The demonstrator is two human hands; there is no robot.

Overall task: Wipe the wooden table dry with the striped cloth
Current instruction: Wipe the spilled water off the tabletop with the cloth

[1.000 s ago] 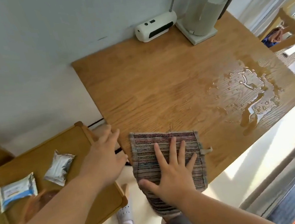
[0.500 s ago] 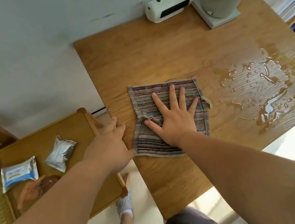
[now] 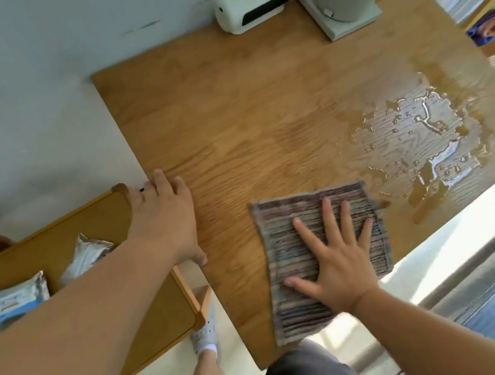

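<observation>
**Hand flat on striped cloth, puddle just beyond it**

The right hand [image 3: 338, 257] lay palm-down on the striped cloth [image 3: 323, 259], fingers spread wide and gripping nothing. The cloth was unfolded on the wooden tabletop [image 3: 246, 117], with its near edge hanging a little past the tabletop's near edge. The left hand [image 3: 164, 218] rested open, fingers loosely together, on the tabletop's left edge, as if bracing.

Taking the cloth as the landmark: the puddle [image 3: 418, 144] spread just beyond its far right corner, with the nearest beads of water almost touching that corner. The wood to the left of the cloth and beyond it looked dry.

To do this step well, the hand should probably keep even pressure across the whole palm and slide the cloth rightward and away into the water in overlapping passes, working from the puddle's rim inward so nothing is pushed off the nearby right edge. Most of the spill looked unwiped.

Far beyond the cloth, against a pale wall, stood a small white device [image 3: 258, 4] and, to its right, a white stand [image 3: 345, 11]. Well to the left of the cloth sat a lower wooden tray [image 3: 56, 236] holding two foil packets [image 3: 87, 254]. The floor below was pale.
</observation>
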